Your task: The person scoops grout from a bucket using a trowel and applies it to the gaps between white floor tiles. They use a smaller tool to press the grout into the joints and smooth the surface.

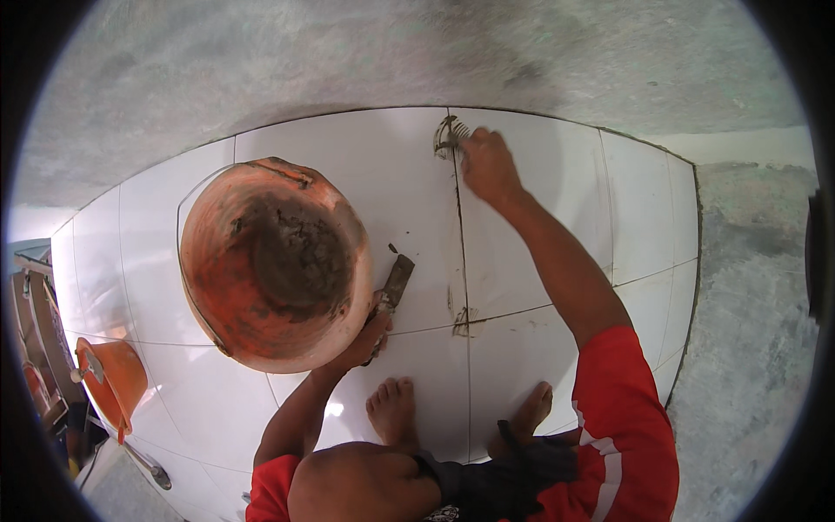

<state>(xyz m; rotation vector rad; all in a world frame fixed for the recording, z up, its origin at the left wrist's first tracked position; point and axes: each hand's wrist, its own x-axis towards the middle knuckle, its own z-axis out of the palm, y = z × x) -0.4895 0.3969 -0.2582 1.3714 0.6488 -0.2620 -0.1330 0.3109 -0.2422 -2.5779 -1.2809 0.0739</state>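
My left hand (374,331) is closed around a flat-bladed scraper (397,278) smeared with grey-brown paste. That hand is partly hidden by the orange bucket (196,261), which holds wet, dark cement mix (300,248). Farther off, my right hand (490,165) is closed and pressed down near the joint between two white tiles (539,226). Dark ridged smears of paste (450,137) lie at its fingertips; what the fingers hold, if anything, is hard to make out. The joint running toward me is filled with dark paste, with another smear (463,322) at the crossing.
A grey cement wall (417,52) rises at the far side, and another (748,252) on the right. At the left lie a tilted smaller orange bucket (130,378) and a long-handled metal tool (156,474). My bare feet (391,409) are on the tiles.
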